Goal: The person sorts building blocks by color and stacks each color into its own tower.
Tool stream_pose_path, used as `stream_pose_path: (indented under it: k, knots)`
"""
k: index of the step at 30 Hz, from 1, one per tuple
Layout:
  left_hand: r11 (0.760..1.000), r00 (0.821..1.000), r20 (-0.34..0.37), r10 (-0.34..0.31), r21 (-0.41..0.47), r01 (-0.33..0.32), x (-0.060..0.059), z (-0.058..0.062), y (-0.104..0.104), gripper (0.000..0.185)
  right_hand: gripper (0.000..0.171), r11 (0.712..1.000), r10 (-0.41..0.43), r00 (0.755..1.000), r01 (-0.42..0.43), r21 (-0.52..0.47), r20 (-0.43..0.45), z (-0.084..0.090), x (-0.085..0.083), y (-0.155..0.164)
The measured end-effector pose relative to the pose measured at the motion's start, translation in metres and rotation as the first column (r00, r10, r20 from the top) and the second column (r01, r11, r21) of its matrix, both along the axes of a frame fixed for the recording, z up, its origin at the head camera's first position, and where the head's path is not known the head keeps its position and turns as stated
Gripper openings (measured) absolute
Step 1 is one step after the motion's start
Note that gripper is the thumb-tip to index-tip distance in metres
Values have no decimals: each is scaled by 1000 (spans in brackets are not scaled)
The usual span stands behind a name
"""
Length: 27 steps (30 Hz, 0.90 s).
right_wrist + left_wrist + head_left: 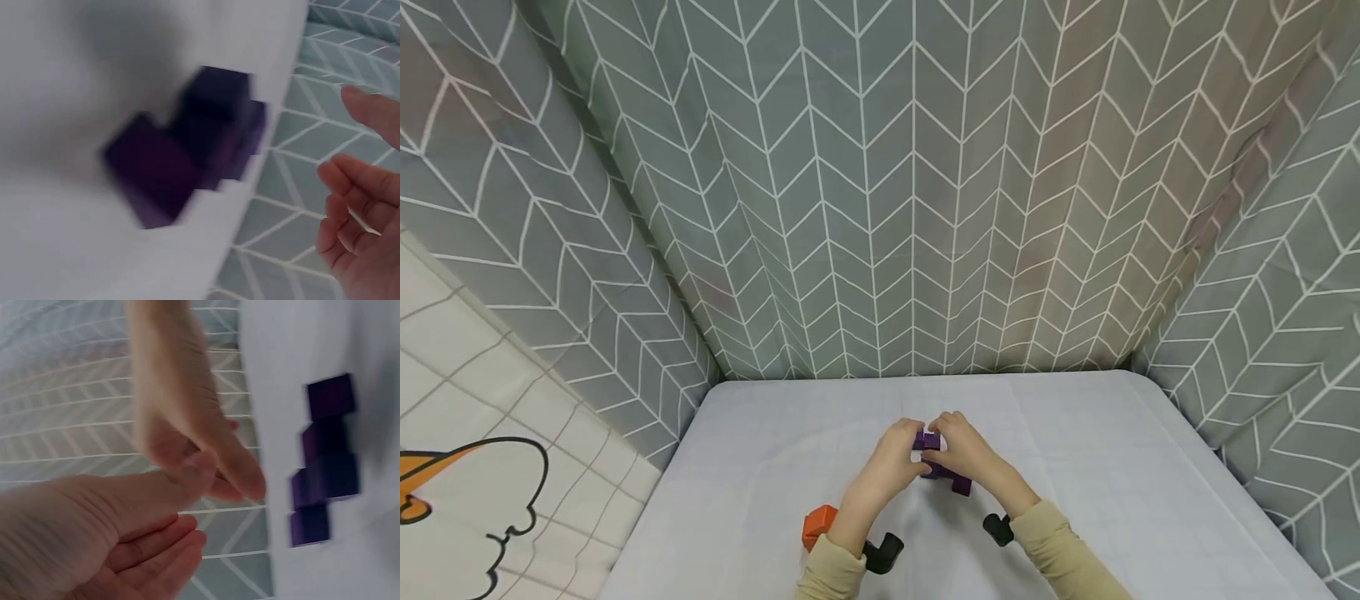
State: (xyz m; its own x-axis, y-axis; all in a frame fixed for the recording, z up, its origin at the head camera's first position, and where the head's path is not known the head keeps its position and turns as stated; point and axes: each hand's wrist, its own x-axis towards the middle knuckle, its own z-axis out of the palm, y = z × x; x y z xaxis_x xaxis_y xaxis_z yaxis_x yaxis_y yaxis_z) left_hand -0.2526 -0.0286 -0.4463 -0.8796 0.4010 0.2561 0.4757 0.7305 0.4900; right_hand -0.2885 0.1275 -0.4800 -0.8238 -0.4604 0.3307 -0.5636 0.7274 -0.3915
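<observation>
Both hands, left and right, are closing around a rigid purple stepped-block piece on the grey surface; whether either grip is clasping it cannot be told. Likely light; best held by flat faces.

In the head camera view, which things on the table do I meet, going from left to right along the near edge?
orange block → left wrist camera → right wrist camera

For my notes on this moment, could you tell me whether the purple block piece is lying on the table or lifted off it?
It appears to be on the table: both wrist views show the purple block piece lying on the white surface, ungripped.
</observation>
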Motion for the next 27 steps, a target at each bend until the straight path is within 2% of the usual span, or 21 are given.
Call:
stream_pose_path:
  k: [5,8,11,16,20,25,27]
  knots:
    - [996,999,9,50,-80,-49,-10,-40,9,48,35,1000,20,1000,-20,22,12,-30,0,6]
    - [994,997,39,68,-84,-65,-14,-58,13,43,36,999,23,1000,-23,40,3,-44,0,6]
    - [998,996,70,57,-45,-54,-19,-72,15,41,37,999,29,1000,-29,31,-6,-54,0,7]
    - [1000,998,55,28,3,-29,-25,-90,15,42,30,1000,24,1000,-24,-2,-7,-68,-2,7]
    - [1000,1000,-12,20,12,-20,-30,-102,11,38,29,998,39,999,-39,-47,-2,-73,-4,9]
    - [999,998,-59,-7,44,10,-35,-106,10,35,30,997,47,999,-46,-54,14,-71,-8,12]
    - [999,998,-57,-12,53,15,-36,-106,11,35,30,997,57,998,-56,-51,21,-69,-9,13]
